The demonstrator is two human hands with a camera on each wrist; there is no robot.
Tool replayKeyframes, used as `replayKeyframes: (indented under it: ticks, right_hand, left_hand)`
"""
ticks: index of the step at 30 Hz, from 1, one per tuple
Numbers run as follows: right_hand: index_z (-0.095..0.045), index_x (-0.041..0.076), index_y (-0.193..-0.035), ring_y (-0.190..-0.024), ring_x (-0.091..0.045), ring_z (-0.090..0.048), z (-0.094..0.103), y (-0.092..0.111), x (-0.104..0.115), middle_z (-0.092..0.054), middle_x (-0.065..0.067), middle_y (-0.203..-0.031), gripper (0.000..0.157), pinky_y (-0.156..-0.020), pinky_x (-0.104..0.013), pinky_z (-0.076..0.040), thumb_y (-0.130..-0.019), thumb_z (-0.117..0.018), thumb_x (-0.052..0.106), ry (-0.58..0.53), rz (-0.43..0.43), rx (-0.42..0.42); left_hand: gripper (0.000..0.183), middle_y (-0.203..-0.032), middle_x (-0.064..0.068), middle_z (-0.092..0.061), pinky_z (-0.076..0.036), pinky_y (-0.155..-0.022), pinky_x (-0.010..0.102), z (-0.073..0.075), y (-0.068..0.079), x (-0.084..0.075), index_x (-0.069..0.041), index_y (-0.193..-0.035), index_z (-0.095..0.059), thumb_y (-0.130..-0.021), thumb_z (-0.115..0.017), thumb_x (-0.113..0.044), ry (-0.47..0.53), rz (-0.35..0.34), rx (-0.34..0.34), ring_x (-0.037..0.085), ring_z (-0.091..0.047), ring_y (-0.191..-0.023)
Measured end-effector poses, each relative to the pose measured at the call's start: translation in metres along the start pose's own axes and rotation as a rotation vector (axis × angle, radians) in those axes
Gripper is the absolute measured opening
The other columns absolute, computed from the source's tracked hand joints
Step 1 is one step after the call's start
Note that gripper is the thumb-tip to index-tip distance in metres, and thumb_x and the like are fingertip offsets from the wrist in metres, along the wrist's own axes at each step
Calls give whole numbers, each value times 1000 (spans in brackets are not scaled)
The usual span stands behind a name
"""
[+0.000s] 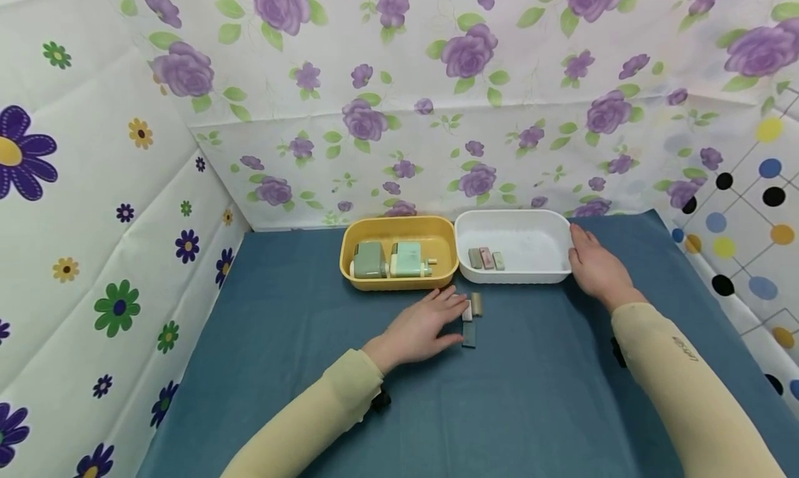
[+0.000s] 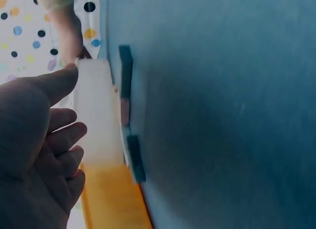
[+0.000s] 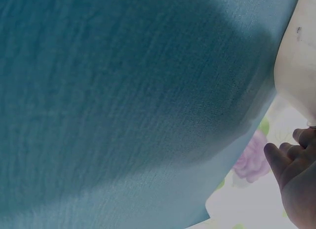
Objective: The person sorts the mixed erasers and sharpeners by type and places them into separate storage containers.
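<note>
From the head, see small blocks (image 1: 469,336) on the worktop (image 1: 530,402) beside the released left grip (image 1: 419,329), and the unclenched right grip (image 1: 599,268) against the white tray (image 1: 513,277); from left wrist, blocks, best touched lightly; from right wrist, tray, best steadied.

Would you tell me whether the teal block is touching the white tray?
Apart: the head view shows blue cloth between the teal block and white tray.

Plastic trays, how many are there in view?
2. A yellow, rounded rectangular plastic tray sits near the middle of the head view; a white, rounded rectangular plastic tray sits directly right of it, with the right hand at its right end.
</note>
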State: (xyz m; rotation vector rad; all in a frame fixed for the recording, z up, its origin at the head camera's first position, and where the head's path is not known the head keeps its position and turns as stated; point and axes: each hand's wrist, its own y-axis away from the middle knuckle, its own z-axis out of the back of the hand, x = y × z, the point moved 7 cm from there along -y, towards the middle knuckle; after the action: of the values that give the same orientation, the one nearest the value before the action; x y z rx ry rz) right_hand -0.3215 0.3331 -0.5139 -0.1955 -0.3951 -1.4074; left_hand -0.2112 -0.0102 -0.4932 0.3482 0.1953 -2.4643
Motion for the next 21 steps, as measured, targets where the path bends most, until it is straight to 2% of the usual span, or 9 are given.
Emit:
replayKeyframes:
  ticks: [5, 11, 16, 21]
  right_hand:
    - [2, 0, -170, -159, -53, -8, -1, -1, 0, -5, -27, -176, 66, -124, -72, -16, -118, -24, 30, 4, -3, -1]
    - [2, 0, -170, -159, -53, -7, -5, 0, -2, -6, -28, -176, 65, -124, -71, -15, -118, -22, 30, -5, -15, 10]
    - [2, 0, -170, -159, -53, -8, -5, 0, -1, -6, -28, -176, 65, -124, -70, -15, -118, -23, 30, 1, -14, 7]
    - [2, 1, -170, -159, -53, -8, -2, -1, -2, -6, -27, -176, 65, -124, -71, -16, -118, -23, 31, 2, -21, -2]
  left_hand:
    - [74, -171, 9, -38, -17, -132, 47, -17, -4, -10, -6, -166, -39, -108, -66, -44, -73, -36, 66, 30, -22, -162]
    - [77, -173, 9, -34, -18, -132, 48, -32, -8, -15, -9, -167, -37, -107, -64, -49, -204, -15, 117, 29, -18, -163]
    - [70, -173, 7, -33, -20, -132, 46, -34, -8, -16, -12, -165, -42, -108, -63, -47, -284, 4, 128, 28, -20, -163]
    - [62, -172, 7, -35, -23, -131, 46, -33, -10, -19, -14, -162, -49, -109, -63, -43, -328, -13, 117, 27, -22, -163]
